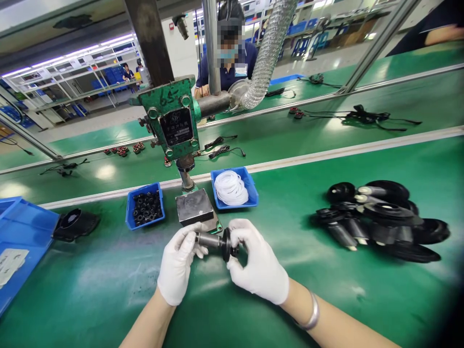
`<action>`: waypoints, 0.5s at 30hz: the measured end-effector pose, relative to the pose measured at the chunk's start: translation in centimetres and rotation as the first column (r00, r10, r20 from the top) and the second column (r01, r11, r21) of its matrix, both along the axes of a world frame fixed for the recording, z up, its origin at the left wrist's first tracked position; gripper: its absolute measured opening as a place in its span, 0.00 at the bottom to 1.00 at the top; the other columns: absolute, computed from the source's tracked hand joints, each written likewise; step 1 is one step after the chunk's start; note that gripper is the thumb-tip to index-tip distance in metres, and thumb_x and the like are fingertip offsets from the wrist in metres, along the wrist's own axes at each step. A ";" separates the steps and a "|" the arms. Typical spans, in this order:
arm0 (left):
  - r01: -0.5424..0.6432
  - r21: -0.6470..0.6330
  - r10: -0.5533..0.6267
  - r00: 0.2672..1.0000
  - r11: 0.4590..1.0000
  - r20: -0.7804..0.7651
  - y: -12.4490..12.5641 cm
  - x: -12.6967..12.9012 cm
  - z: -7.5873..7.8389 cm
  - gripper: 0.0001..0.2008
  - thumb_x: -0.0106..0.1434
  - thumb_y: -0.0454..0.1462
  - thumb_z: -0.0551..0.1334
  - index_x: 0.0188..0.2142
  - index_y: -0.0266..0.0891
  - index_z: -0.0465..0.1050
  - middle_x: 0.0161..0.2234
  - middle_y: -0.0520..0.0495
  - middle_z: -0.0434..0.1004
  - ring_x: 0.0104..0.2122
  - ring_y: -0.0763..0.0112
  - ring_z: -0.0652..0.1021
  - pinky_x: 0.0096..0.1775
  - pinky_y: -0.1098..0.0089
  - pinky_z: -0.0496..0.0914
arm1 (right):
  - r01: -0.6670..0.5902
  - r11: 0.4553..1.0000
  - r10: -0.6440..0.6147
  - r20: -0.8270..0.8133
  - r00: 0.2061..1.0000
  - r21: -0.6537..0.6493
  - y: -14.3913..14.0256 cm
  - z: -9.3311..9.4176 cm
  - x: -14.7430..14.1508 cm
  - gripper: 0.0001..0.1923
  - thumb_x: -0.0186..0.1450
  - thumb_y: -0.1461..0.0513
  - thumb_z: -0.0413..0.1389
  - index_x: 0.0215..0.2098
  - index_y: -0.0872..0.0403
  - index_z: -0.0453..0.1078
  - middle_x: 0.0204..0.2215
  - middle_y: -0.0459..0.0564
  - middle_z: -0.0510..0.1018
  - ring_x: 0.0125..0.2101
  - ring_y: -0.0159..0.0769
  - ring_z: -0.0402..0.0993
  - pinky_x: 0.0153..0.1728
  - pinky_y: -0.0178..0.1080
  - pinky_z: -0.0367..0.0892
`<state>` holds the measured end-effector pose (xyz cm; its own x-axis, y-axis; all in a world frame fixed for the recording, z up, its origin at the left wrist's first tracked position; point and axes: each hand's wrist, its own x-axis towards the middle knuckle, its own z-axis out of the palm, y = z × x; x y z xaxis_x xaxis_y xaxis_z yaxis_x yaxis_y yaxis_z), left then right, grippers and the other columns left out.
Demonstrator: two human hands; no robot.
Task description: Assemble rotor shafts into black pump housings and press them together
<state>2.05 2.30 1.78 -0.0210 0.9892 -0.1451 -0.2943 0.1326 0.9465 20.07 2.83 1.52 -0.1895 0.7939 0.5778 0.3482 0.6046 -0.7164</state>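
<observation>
Both my hands wear white gloves and hold one black cylindrical part with a round flange (212,240) level above the green table. My left hand (178,263) pinches the narrow end of its shaft. At the flanged end, my right hand (258,268) grips with thumb and fingers; the far tip is partly hidden by them. Just behind the part stands the metal block (195,207) at the foot of a green hand press (173,118). To its left is a blue bin of small black rings (146,205), to its right a blue bin of white rings (234,187).
A pile of black flanged parts (380,217) lies on the right of the green table (290,319). At the left are a large blue crate (25,251) and a black housing (76,224). Behind the press run cable bundles (369,116), a flexible duct (270,53) and a seated person (228,70).
</observation>
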 end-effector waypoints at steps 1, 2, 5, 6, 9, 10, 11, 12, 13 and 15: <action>0.014 -0.018 -0.013 0.998 1.000 0.054 -0.1 0.1 0.2 0.21 0.63 0.46 0.66 0.52 0.39 0.71 0.44 0.41 0.77 0.27 0.73 0.74 0.31 0.71 0.68 | -0.010 0.999 0.008 -0.038 0.999 -0.049 0.1 -0.1 -0.1 0.18 0.49 0.71 0.51 0.35 0.50 0.55 0.38 0.50 0.64 0.37 0.40 0.66 0.38 0.42 0.66; 0.029 -0.028 -0.026 0.995 0.999 0.097 -0.3 0.2 0.4 0.24 0.63 0.45 0.66 0.56 0.40 0.68 0.44 0.40 0.77 0.26 0.73 0.75 0.30 0.71 0.69 | -0.025 0.996 0.019 -0.069 0.997 -0.085 0.2 -0.2 -0.2 0.17 0.49 0.71 0.50 0.35 0.50 0.55 0.37 0.49 0.63 0.37 0.39 0.66 0.38 0.41 0.65; 0.069 0.030 -0.073 0.985 0.997 0.158 -0.7 0.2 0.7 0.35 0.57 0.41 0.71 0.62 0.42 0.60 0.44 0.39 0.77 0.28 0.69 0.77 0.35 0.68 0.71 | -0.071 0.988 0.050 -0.142 0.989 -0.140 0.4 -0.4 -0.2 0.15 0.51 0.71 0.50 0.34 0.50 0.54 0.36 0.47 0.63 0.35 0.38 0.64 0.38 0.41 0.64; 0.090 0.059 -0.099 0.980 0.994 0.174 -0.8 0.2 0.8 0.39 0.55 0.40 0.72 0.62 0.42 0.59 0.45 0.39 0.76 0.30 0.68 0.77 0.37 0.67 0.72 | -0.078 0.986 0.055 -0.157 0.986 -0.146 0.4 -0.4 -0.2 0.15 0.52 0.70 0.51 0.34 0.50 0.54 0.36 0.47 0.62 0.35 0.38 0.64 0.38 0.41 0.64; 0.118 0.096 -0.135 0.970 0.988 0.202 -0.9 0.1 0.8 0.42 0.50 0.39 0.75 0.62 0.44 0.61 0.48 0.38 0.75 0.33 0.65 0.78 0.41 0.65 0.72 | -0.084 0.986 0.059 -0.170 0.984 -0.143 0.3 -0.4 0.1 0.15 0.52 0.70 0.52 0.35 0.50 0.55 0.37 0.47 0.62 0.36 0.39 0.64 0.39 0.41 0.63; 0.117 0.095 -0.134 0.970 0.989 0.203 -0.9 0.1 0.8 0.41 0.50 0.39 0.75 0.62 0.44 0.62 0.49 0.38 0.74 0.33 0.65 0.78 0.41 0.65 0.72 | -0.083 0.986 0.058 -0.173 0.983 -0.142 0.3 -0.4 0.2 0.15 0.52 0.70 0.52 0.35 0.50 0.55 0.37 0.47 0.62 0.36 0.39 0.64 0.39 0.41 0.63; 0.120 0.096 -0.137 0.970 0.988 0.199 -0.9 0.0 0.7 0.40 0.51 0.39 0.75 0.61 0.44 0.63 0.50 0.38 0.74 0.33 0.65 0.78 0.42 0.65 0.72 | -0.086 0.986 0.060 -0.180 0.982 -0.144 0.3 -0.4 0.2 0.15 0.53 0.70 0.52 0.35 0.50 0.55 0.37 0.48 0.63 0.37 0.39 0.64 0.39 0.41 0.63; 0.128 0.105 -0.146 0.971 0.986 0.190 -1.0 0.0 0.7 0.40 0.51 0.40 0.74 0.61 0.45 0.63 0.50 0.38 0.74 0.33 0.65 0.78 0.42 0.64 0.72 | -0.090 0.985 0.062 -0.187 0.980 -0.146 0.3 -0.5 0.3 0.15 0.53 0.70 0.53 0.35 0.50 0.55 0.37 0.48 0.63 0.37 0.39 0.64 0.39 0.41 0.63; 0.135 0.125 -0.156 0.973 0.983 0.172 -1.0 0.0 0.6 0.39 0.52 0.40 0.74 0.62 0.45 0.63 0.51 0.38 0.73 0.35 0.63 0.78 0.42 0.64 0.72 | -0.093 0.984 0.063 -0.193 0.979 -0.153 0.3 -0.5 0.3 0.15 0.53 0.70 0.53 0.35 0.50 0.55 0.37 0.48 0.63 0.37 0.39 0.64 0.39 0.41 0.63; 0.121 0.176 -0.138 0.987 0.977 0.087 -1.1 -0.1 0.2 0.36 0.57 0.39 0.70 0.63 0.47 0.61 0.56 0.38 0.70 0.43 0.57 0.77 0.44 0.63 0.72 | -0.092 0.982 0.059 -0.200 0.978 -0.163 0.4 -0.5 0.2 0.14 0.54 0.70 0.53 0.34 0.50 0.55 0.36 0.48 0.63 0.36 0.39 0.64 0.39 0.41 0.64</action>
<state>1.99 1.25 2.03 0.1147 0.9929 0.0301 -0.3777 0.0155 0.9258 20.23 3.27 1.02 -0.1510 0.8713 0.4669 0.1512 0.4871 -0.8602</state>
